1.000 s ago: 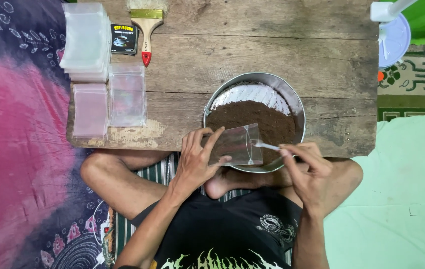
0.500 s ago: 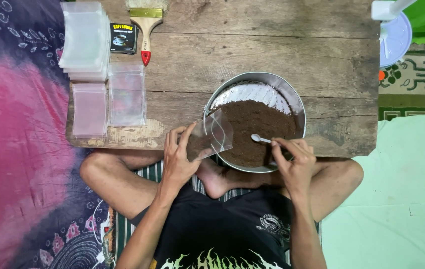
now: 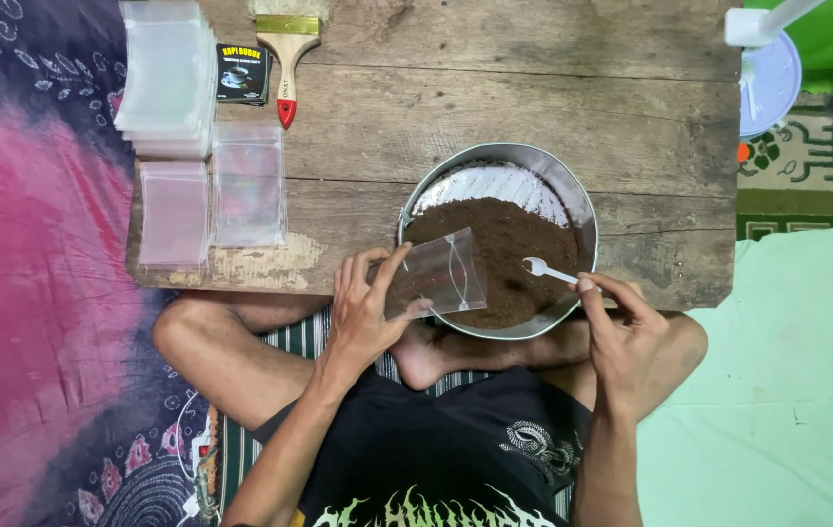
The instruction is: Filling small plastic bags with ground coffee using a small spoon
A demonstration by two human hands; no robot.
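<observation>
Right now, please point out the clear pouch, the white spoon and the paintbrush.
clear pouch (image 3: pixel 441 273), head view, on the middle of its flat face.
white spoon (image 3: pixel 537 265), head view, on its bowl above the brown powder.
paintbrush (image 3: pixel 287 59), head view, on its wooden handle.

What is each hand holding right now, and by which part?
Left hand grips the clear plastic bag by its left edge. Right hand pinches the white spoon by its handle end, bowl over the brown powder.

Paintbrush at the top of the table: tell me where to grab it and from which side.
Grip the paintbrush by its wooden handle, coming from the near side. It lies flat with the red-tipped handle end pointing toward the person and the bristles away, and the dark packet lies close on its left, so close the fingers across the handle from above.
</observation>
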